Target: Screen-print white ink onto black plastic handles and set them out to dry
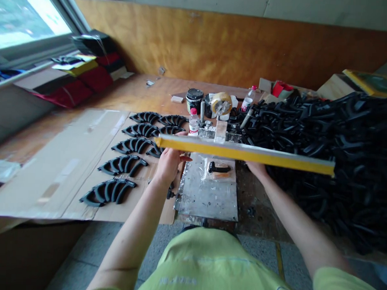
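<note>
A long bar-like frame edge, yellow along its front side (pixel 244 154), spans the view above a grey metal plate (pixel 207 200). On the plate, a black curved plastic part (pixel 219 167) rests in a small holder wrapped in clear film. My left hand (pixel 169 164) is at the bar's left end, partly covered by it; its thumb stretches out to the right, apart from the fingers, and nothing shows in it. My right hand (pixel 255 167) reaches behind the bar beside the heap of black parts (pixel 311 128); its fingers are hidden.
Rows of black curved parts (pixel 123 164) lie fanned on a cardboard sheet (pixel 62 157) at left. Behind the plate stand a red-capped bottle (pixel 193 121), a black-smeared tub (pixel 194 100), a tape roll (pixel 221 104) and another bottle (pixel 248 99). Boxes (pixel 94 80) sit by the window.
</note>
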A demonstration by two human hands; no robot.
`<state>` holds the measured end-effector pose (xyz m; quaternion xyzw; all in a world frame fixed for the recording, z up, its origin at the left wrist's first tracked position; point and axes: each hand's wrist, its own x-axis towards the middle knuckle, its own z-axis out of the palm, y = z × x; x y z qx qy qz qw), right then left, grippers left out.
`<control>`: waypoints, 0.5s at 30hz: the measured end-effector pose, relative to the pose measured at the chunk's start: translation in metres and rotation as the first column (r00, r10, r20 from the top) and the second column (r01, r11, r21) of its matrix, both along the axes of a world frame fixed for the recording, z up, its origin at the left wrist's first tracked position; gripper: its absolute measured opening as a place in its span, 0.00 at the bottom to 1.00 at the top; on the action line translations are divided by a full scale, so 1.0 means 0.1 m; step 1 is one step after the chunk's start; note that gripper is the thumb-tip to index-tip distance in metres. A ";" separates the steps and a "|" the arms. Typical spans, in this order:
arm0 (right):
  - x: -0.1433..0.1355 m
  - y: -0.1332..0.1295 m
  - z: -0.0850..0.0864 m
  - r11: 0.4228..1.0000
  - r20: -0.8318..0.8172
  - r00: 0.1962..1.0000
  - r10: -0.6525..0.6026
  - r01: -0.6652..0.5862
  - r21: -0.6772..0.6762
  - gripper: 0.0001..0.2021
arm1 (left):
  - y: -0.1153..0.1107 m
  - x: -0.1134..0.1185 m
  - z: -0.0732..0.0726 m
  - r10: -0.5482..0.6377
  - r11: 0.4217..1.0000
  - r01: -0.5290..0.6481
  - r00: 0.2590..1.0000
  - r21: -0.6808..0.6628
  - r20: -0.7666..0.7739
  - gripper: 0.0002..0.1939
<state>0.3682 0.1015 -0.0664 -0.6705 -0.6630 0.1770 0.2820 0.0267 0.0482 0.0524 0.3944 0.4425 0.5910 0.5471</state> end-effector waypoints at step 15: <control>-0.71 -1.05 0.01 0.875 0.243 0.852 0.464 -0.484 0.025 0.10 | -0.82 -0.16 -1.30 -0.103 0.792 0.060 0.994 -0.607 -0.036 0.26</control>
